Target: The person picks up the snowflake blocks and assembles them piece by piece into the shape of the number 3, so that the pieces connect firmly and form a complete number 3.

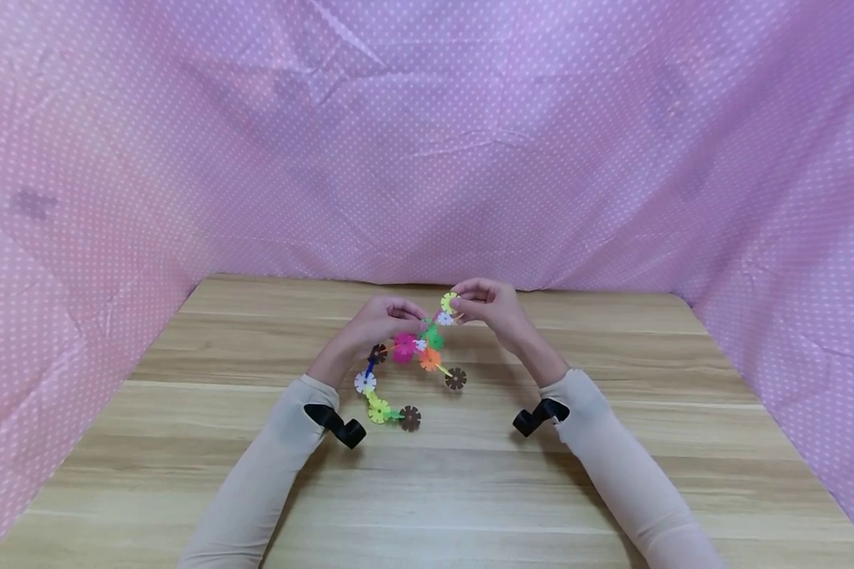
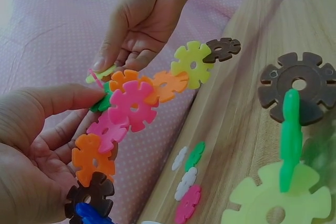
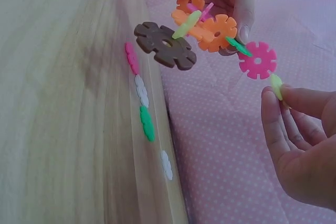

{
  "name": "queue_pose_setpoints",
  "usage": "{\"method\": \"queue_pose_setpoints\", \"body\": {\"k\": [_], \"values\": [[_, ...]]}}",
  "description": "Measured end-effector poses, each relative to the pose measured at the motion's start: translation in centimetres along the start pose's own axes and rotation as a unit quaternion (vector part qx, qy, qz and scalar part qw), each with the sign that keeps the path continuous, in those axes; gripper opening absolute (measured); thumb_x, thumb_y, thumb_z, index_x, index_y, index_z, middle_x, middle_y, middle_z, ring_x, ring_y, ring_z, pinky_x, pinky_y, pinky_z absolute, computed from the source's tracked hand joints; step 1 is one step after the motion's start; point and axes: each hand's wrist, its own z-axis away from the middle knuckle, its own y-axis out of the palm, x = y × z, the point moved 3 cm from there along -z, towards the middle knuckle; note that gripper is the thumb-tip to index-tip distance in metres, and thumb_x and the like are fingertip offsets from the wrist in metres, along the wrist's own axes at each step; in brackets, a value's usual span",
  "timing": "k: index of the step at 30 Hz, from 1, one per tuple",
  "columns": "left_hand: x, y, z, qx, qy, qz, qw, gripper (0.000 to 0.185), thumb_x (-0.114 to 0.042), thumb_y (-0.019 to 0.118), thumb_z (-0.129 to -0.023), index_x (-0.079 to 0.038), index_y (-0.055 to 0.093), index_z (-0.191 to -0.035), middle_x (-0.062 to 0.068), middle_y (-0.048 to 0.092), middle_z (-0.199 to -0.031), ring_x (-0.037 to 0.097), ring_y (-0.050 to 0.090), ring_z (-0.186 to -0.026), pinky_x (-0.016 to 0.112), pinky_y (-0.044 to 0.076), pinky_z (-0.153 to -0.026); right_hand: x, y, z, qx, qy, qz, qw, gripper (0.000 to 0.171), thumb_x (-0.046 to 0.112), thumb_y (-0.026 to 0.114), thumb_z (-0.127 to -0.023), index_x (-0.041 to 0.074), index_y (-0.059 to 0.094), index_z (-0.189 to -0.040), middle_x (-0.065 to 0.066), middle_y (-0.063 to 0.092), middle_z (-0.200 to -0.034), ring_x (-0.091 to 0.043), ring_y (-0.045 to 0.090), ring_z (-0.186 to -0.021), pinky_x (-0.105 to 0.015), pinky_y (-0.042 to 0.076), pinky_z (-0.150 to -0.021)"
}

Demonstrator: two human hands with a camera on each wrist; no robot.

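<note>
Two hands meet above a wooden table; the left hand pinches the middle of a chain of colourful plastic flower discs; the right hand pinches a yellow disc at its top end; the chain trails down-left toward the left wrist, its lower discs near the tabletop; pink dotted cloth surrounds everything.

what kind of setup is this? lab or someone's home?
Likely a staged recording booth: a wooden table walled by pink dotted cloth, both hands joining a chain of plastic snowflake discs.
</note>
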Motion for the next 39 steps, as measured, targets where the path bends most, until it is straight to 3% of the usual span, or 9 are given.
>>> {"method": "queue_pose_setpoints", "body": {"k": [11,14,17,21,24,28,34,39], "values": [[-0.1,0.2,-0.2,0.000,0.013,-0.007,0.9999,0.021,-0.012,0.072,-0.094,-0.001,0.072,-0.111,0.003,0.072,-0.097,0.015,0.067,-0.090,0.027,0.058,-0.079,0.4,0.0,0.1,0.011,-0.015,0.022,1.000,0.024,0.001,0.070,-0.094,-0.011,0.067,-0.115,0.003,0.074,-0.087,-0.014,0.070,-0.077,-0.032,0.064,-0.074],[-0.2,0.4,-0.1,0.004,0.019,-0.009,0.9998,0.021,-0.011,0.071,-0.094,0.001,0.071,-0.111,0.008,0.074,-0.102,0.015,0.068,-0.094,0.029,0.058,-0.087,0.7,0.0,0.1,0.018,-0.023,0.047,0.998,0.023,0.003,0.071,-0.093,-0.009,0.069,-0.113,0.002,0.074,-0.085,-0.014,0.069,-0.076,-0.031,0.063,-0.073],[-0.2,0.6,0.0,0.006,0.005,-0.004,1.0000,0.019,-0.013,0.072,-0.094,-0.003,0.071,-0.110,0.012,0.074,-0.109,0.018,0.068,-0.100,0.035,0.056,-0.097,0.9,0.0,0.2,0.023,-0.034,0.074,0.996,0.022,0.005,0.073,-0.093,-0.007,0.072,-0.110,-0.005,0.075,-0.087,-0.013,0.068,-0.075,-0.033,0.064,-0.072],[-0.2,0.6,0.0,0.015,-0.017,0.005,0.9997,0.027,-0.021,0.073,-0.094,-0.011,0.070,-0.120,0.011,0.074,-0.119,0.022,0.067,-0.114,0.046,0.048,-0.110,1.2,0.1,0.2,0.028,-0.050,0.102,0.993,0.019,0.005,0.074,-0.092,-0.006,0.074,-0.108,-0.018,0.075,-0.092,-0.013,0.068,-0.073,-0.038,0.064,-0.072],[-0.2,0.6,0.0,0.028,-0.021,0.004,0.9994,0.036,-0.029,0.073,-0.095,-0.017,0.069,-0.128,0.010,0.072,-0.125,0.022,0.064,-0.122,0.050,0.042,-0.116,1.3,0.1,0.3,0.028,-0.059,0.113,0.991,0.018,0.004,0.074,-0.092,-0.005,0.074,-0.107,-0.020,0.074,-0.092,-0.015,0.069,-0.073,-0.044,0.064,-0.072],[-0.4,0.7,0.1,0.035,-0.017,-0.007,0.9992,0.039,-0.032,0.076,-0.092,-0.017,0.071,-0.128,0.010,0.071,-0.127,0.020,0.064,-0.121,0.044,0.048,-0.112,1.4,0.3,0.4,0.033,-0.060,0.112,0.991,0.018,0.005,0.074,-0.092,-0.005,0.075,-0.107,-0.017,0.075,-0.091,-0.024,0.071,-0.075,-0.049,0.063,-0.074],[-0.5,0.7,0.1,0.019,-0.004,-0.027,0.9995,0.039,-0.027,0.079,-0.091,-0.012,0.072,-0.126,0.006,0.073,-0.119,0.019,0.067,-0.112,0.036,0.055,-0.100,1.3,0.3,0.4,0.051,-0.065,0.118,0.990,0.020,0.007,0.075,-0.092,-0.004,0.075,-0.109,-0.020,0.076,-0.096,-0.032,0.072,-0.078,-0.052,0.063,-0.077],[-0.5,0.7,0.2,0.011,0.002,-0.036,0.9993,0.037,-0.026,0.080,-0.089,-0.013,0.073,-0.123,0.005,0.074,-0.115,0.019,0.067,-0.107,0.036,0.056,-0.096,1.1,0.0,0.3,0.075,-0.072,0.128,0.986,0.019,0.008,0.074,-0.093,-0.002,0.076,-0.109,-0.022,0.076,-0.099,-0.036,0.073,-0.081,-0.046,0.064,-0.076]]}}
